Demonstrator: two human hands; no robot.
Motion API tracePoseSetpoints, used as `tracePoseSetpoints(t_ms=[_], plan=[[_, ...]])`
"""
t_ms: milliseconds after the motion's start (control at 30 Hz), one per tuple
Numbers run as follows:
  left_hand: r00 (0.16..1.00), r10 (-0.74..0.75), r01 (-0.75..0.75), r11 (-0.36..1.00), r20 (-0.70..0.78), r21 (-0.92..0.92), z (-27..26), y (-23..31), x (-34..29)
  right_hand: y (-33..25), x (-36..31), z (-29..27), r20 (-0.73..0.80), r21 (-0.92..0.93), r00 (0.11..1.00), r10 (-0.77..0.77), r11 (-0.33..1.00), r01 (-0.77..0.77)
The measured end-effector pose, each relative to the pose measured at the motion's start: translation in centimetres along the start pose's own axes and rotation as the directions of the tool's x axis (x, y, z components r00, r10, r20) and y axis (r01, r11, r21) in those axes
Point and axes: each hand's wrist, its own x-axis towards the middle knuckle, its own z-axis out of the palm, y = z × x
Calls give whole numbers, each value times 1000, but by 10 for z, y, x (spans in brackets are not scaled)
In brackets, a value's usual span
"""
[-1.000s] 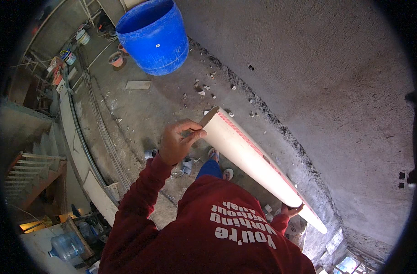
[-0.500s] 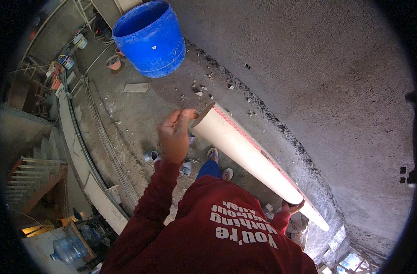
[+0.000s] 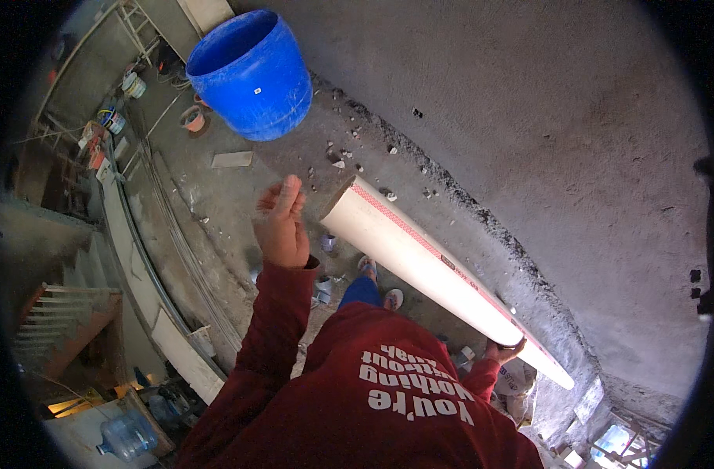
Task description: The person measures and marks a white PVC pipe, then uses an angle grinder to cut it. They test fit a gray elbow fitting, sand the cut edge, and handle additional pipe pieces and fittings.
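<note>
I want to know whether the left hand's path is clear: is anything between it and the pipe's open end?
Nothing visible is. The left hand is raised just left of the open end of the white pipe, apart from it, with only floor showing behind the gap. The right hand holds the pipe farther along.

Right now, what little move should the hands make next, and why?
Perhaps the left hand should steady the cream pipe at its open end: that hand is close beside it but apart, while the right hand supports the pipe farther along.
</note>
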Motion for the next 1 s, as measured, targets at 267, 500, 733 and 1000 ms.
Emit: tracePoseSetpoints(t_ms=[267,500,733,1000], plan=[[919,167,-378,628,356,681,29,-10,-14,-1,1,0,80,19,996,26,999,-28],[655,523,-663,49,546,747,35,-24,-18,1,-1,0,32,-8,999,-12,1000,12],[829,530,-493,548,175,675,18,-19,-4,0,-4,4,-39,19,999,-12,1000,12],[936,-71,-149,807,344,571,12,-14,1,0,7,-9,38,-28,999,11,1000,-10]])
